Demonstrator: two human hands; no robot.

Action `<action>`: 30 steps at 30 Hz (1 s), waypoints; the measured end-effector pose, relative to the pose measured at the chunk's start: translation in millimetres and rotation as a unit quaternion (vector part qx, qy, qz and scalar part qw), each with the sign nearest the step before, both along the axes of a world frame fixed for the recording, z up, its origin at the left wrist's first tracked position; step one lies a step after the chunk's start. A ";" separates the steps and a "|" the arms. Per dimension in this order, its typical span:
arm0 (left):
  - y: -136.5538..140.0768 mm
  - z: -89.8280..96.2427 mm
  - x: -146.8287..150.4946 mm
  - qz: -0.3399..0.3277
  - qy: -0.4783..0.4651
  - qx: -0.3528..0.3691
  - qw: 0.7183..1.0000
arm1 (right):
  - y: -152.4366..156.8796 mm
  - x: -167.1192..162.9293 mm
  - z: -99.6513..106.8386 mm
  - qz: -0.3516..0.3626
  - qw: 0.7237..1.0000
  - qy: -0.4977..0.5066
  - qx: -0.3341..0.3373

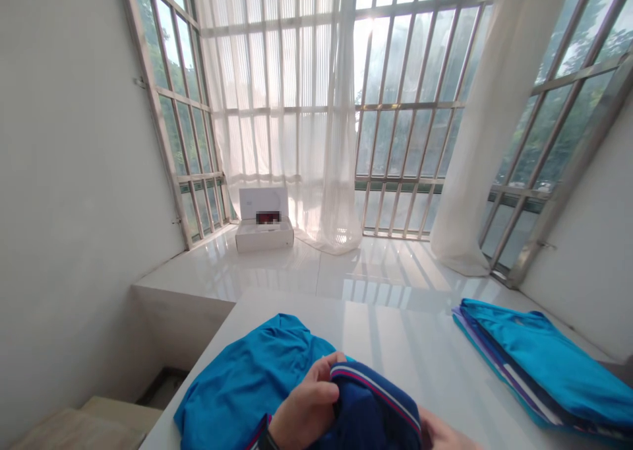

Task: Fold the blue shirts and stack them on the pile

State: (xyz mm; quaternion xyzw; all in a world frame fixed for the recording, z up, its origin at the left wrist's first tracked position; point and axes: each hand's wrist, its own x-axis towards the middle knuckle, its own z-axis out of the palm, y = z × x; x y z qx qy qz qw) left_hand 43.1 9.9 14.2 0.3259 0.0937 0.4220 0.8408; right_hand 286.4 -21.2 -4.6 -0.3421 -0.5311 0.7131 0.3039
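Observation:
A bright blue shirt (267,357) lies crumpled on the white table. Its navy collar (378,404), edged with white and red stripes, is raised toward me at the bottom middle. My left hand (309,404), with a dark band at the wrist, is closed on the collar's left end, thumb on top. At the collar's right end is my right hand (445,431), closed on the cloth; its fingertips are hidden behind the collar and the frame edge cuts off the rest.
A stack of folded clothes (548,364), bright blue on top, lies at the table's (395,344) right. On the tiled sill (316,272) stands an open white box (264,237). Behind it are sheer curtains (297,107) and barred windows. Left of the table is a drop to a lower level.

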 end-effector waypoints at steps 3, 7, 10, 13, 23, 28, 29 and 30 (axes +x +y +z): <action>1.4 2.1 -0.7 -0.015 0.088 0.060 0.994 | 5.0 0.9 -3.9 -0.051 0.996 -0.041 0.066; 4.8 2.2 -2.0 -0.050 0.213 0.160 0.963 | 14.5 6.5 -16.9 -0.155 0.987 0.004 0.031; 10.7 -0.2 -5.6 -0.055 0.348 0.227 0.908 | 19.3 13.0 -19.6 -0.248 0.967 0.055 -0.021; 14.6 -1.8 -9.6 -0.034 0.515 0.282 0.809 | 19.3 20.5 -12.7 -0.323 0.941 0.093 -0.047; 0.3 4.5 5.4 -0.049 0.510 0.395 0.763 | 4.3 10.3 2.2 -0.286 0.942 0.163 -0.069; -2.0 7.7 9.3 0.015 0.396 0.287 0.872 | 6.6 3.3 -7.0 -0.251 0.954 0.153 -0.062; -2.3 7.1 9.9 0.021 0.367 0.248 0.896 | 7.3 1.3 -8.7 -0.249 0.954 0.150 -0.071; -2.4 6.2 10.2 0.026 0.339 0.208 0.917 | 8.0 -1.1 -10.1 -0.246 0.954 0.148 -0.083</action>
